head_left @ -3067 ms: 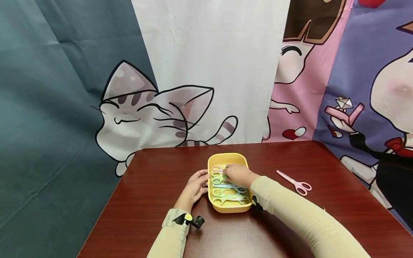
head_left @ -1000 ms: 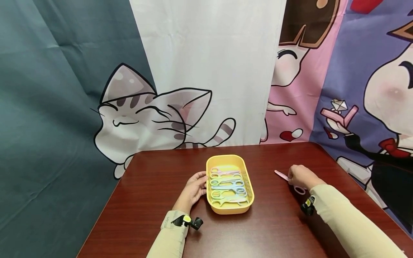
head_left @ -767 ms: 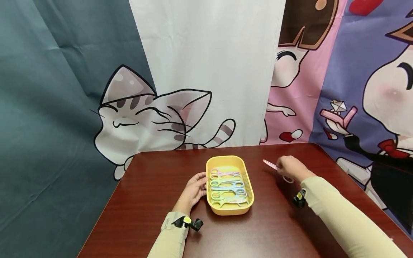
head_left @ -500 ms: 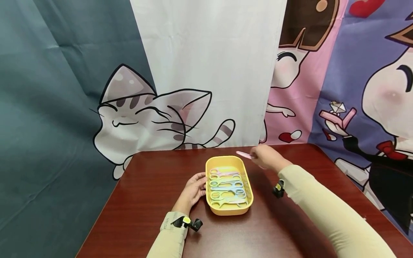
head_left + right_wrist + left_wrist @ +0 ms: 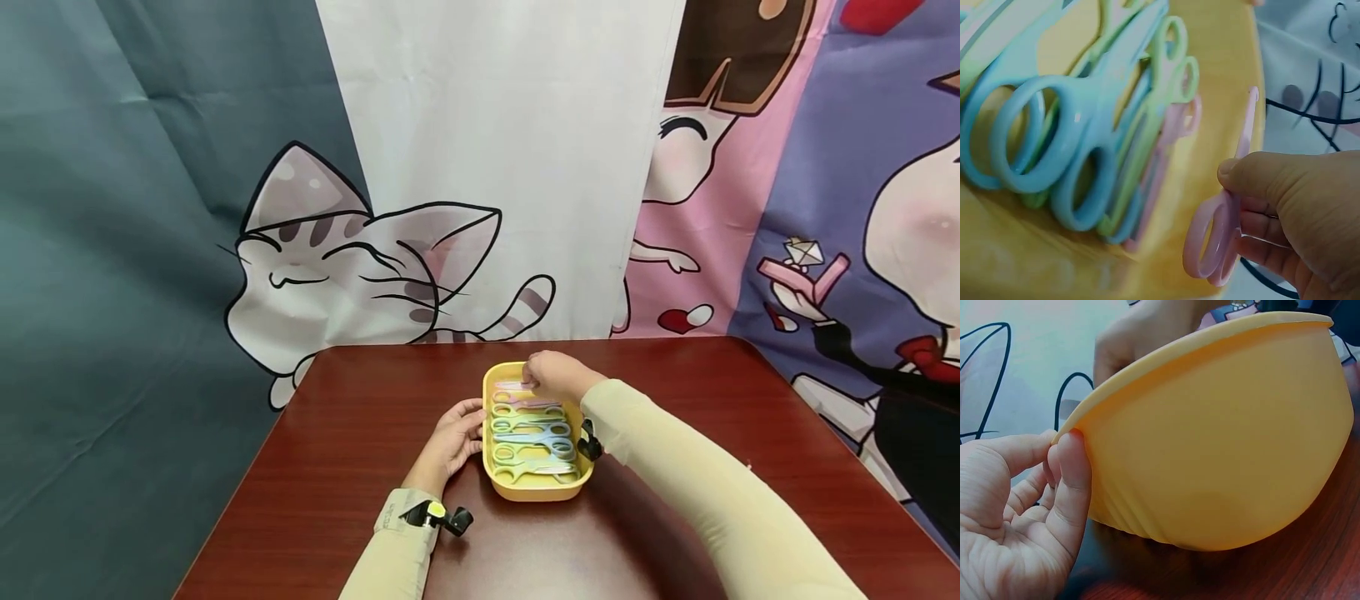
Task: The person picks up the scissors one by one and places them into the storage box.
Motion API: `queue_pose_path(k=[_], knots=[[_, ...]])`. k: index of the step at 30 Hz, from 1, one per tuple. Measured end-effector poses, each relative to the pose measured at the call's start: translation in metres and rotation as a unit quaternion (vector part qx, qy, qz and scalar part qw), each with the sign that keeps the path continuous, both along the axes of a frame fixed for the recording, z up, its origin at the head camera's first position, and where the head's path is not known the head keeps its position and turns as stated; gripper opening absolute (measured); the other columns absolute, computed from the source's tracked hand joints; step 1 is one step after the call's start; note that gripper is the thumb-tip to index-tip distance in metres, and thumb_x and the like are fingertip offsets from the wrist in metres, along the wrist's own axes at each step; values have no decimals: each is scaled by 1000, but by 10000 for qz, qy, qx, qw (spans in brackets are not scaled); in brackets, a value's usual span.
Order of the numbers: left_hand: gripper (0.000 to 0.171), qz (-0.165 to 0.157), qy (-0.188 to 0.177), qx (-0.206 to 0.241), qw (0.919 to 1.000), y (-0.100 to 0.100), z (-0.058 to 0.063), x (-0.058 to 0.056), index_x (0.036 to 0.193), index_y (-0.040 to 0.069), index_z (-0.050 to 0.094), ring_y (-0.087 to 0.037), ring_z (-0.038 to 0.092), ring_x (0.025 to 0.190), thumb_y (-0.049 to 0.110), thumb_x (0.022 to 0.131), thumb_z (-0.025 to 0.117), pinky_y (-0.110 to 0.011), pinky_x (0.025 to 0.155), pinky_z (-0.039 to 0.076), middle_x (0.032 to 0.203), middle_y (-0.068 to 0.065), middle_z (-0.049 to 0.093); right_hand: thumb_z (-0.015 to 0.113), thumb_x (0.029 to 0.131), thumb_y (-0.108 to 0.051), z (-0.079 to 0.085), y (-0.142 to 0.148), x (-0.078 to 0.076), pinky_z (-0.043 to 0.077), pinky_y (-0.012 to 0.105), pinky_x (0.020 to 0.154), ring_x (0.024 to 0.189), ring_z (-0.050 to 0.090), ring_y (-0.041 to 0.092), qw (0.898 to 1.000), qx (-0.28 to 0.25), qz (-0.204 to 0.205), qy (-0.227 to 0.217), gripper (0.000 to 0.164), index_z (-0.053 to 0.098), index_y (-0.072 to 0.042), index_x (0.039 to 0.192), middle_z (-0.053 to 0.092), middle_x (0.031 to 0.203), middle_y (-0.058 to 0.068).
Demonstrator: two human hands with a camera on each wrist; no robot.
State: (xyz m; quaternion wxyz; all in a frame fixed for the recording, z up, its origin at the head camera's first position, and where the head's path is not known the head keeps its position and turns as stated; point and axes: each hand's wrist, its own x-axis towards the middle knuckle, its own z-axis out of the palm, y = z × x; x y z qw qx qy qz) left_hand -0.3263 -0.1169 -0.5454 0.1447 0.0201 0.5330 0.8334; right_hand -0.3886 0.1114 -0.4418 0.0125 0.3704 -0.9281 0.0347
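Pink scissors (image 5: 1209,240) are pinched between the thumb and fingers of my right hand (image 5: 555,375), which is over the far end of a yellow tray (image 5: 536,493). Their blades (image 5: 512,386) point left in the head view; the handles there are hidden by the hand. Several scissors in green and blue (image 5: 1072,119) lie side by side in the tray, with another pink pair (image 5: 1169,134) nearest the held one. At the tray's left side, my left hand (image 5: 453,442) grips the rim, thumb and finger meeting at the tray wall (image 5: 1210,437).
The tray stands on a dark red-brown table (image 5: 360,400). A cloth backdrop with a cartoon cat (image 5: 300,275) hangs behind the table's far edge. My right forearm (image 5: 675,467) reaches across the table's right side.
My right hand went from the tray to pink scissors on the table at right, took hold of them and carried them left over the tray's far end. The left hand stayed at the rim.
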Motion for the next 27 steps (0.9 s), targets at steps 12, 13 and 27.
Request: queue_pose_path(k=[12,13,27], knots=[[28,-1,-33,-37,10000,0,-4,7,129,0,49,-7,58,64,5,102,56,-21,50,52,94,-3,62,76,91,-15,-30,-11,-5,41,28,65,66,43,13,9970,407,-277,-593,17,64,-9,80,47,70,-4],[29,-10,0,-44,10000,0,-4,6,129,-1,49,-7,57,64,6,102,56,-21,50,53,93,-2,63,75,91,-14,-30,-11,-5,38,28,64,65,40,13,9973,416,-238,-562,19,62,-9,78,43,68,-4],[30,-25,-128,-47,9999,3,-5,3,130,0,50,-7,56,62,8,102,56,-22,49,52,91,-3,64,78,90,-24,-33,-7,-9,41,28,66,68,44,12,9965,410,-275,-673,21,63,-13,82,51,73,-4]])
